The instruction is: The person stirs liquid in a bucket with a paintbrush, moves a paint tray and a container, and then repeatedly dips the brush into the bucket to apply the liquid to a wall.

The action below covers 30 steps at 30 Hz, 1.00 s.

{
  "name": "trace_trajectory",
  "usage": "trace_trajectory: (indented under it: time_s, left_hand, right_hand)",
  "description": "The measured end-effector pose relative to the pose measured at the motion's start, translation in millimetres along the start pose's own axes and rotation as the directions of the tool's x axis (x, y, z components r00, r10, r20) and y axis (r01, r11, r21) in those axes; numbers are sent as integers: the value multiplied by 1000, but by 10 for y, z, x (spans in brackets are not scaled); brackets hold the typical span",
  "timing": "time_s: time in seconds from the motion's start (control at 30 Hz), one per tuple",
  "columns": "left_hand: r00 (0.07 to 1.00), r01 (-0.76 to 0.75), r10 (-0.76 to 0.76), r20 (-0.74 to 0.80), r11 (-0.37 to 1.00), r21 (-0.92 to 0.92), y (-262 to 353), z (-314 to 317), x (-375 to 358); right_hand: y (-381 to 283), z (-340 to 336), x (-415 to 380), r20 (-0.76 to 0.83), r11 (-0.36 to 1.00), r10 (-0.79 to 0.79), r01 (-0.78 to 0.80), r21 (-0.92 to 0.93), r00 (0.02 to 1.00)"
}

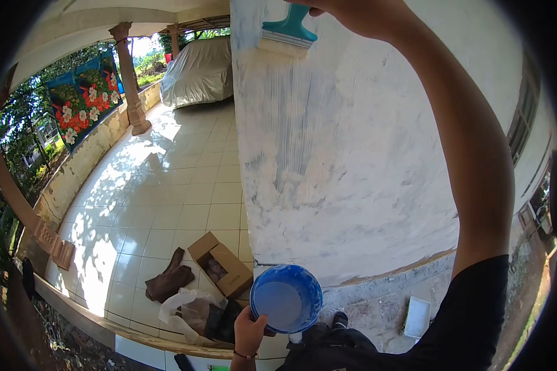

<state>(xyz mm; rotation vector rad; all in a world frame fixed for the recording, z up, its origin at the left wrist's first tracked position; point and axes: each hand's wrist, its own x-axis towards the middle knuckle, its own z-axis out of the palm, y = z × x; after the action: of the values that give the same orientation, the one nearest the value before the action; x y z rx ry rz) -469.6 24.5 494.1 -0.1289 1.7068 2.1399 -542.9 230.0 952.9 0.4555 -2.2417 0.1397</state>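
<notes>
My right hand [353, 13] is at the top of the view, closed on the handle of a wide brush [289, 28] with a teal handle and pale bristles. The bristles touch the white wall [365, 136], above a patch of streaky vertical brush marks. Low in the view, my left hand [250, 332] grips the rim of a blue bucket [315, 290], with the thumb over the edge. Whitish liquid lies inside the bucket, and its inner wall is splashed with white.
An open cardboard box [236, 272], a brown cloth [169, 279] and a plastic bag [189, 309] lie on the tiled floor [185, 161]. A white tray [417, 317] rests on the ground at the lower right. Farther back are a covered car [198, 74] and a pillar [129, 80].
</notes>
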Motion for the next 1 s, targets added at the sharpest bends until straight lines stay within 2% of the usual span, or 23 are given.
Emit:
trace_trajectory:
  time_s: [0.1, 0.17, 0.2, 0.23, 0.33, 0.43, 0.53, 0.67, 0.73, 0.77, 0.83, 0.87, 0.93, 0.97, 1.0]
  left_hand:
    - [1000, -16, 16, 22, 1000, -12, 73, 57, -2]
    - [999, -19, 19, 31, 1000, 5, 69, 53, 20]
    - [999, -17, 16, 37, 1000, 27, 65, 45, 23]
    - [999, -17, 16, 36, 1000, 27, 70, 45, 17]
    - [998, -35, 32, 52, 998, 44, 77, 58, -3]
    - [999, -24, 23, 35, 999, 31, 58, 53, -39]
    - [999, -15, 14, 47, 1000, 21, 25, 15, -71]
    - [998, -1, -5, 65, 996, 84, -6, -21, -114]
    - [998, -7, 1, 61, 996, 86, 11, -5, -130]
    - [999, 0, -4, 51, 996, 87, 21, 0, -136]
    - [999, 5, -9, 41, 996, 86, 19, 14, -131]
    - [999, -4, 2, 33, 998, 68, 4, 25, -115]
    - [1000, -14, 12, 28, 999, 51, 5, 50, -116]
    - [999, -15, 12, 43, 997, 79, 30, 70, -114]
    - [998, -18, 12, 58, 994, 108, 49, 84, -106]
  right_hand:
    - [-111, -127, -76, -87, 999, -32, 29, -41, 996]
    - [46, 26, -205, -231, 931, -364, 354, -87, 902]
    - [219, 283, -280, -273, 828, -542, 449, -336, 795]
    - [248, 464, -418, -254, 772, -608, 485, -411, 752]
    - [402, 1218, -988, -155, 648, -679, 486, -587, 718]
    - [465, 1821, -1636, -107, 625, -699, 532, -572, 707]
    - [400, 2197, -2233, -26, 650, -676, 580, -491, 736]
    - [226, 2281, -2641, -47, 717, -640, 574, -395, 767]
    - [115, 2128, -2686, -61, 876, -477, 469, -112, 877]
    - [114, 2064, -2660, -60, 874, -480, 471, -115, 875]
    - [153, 1942, -2558, 115, 962, -242, 223, 155, 963]
    - [241, 1866, -2395, 105, 959, -195, 168, 229, 975]
    - [469, 1620, -1971, 218, 969, -137, 84, 234, 966]
    - [489, 1398, -1702, 335, 959, 35, -126, 254, 942]
    - [546, 1212, -1457, 346, 967, 60, -140, 214, 936]
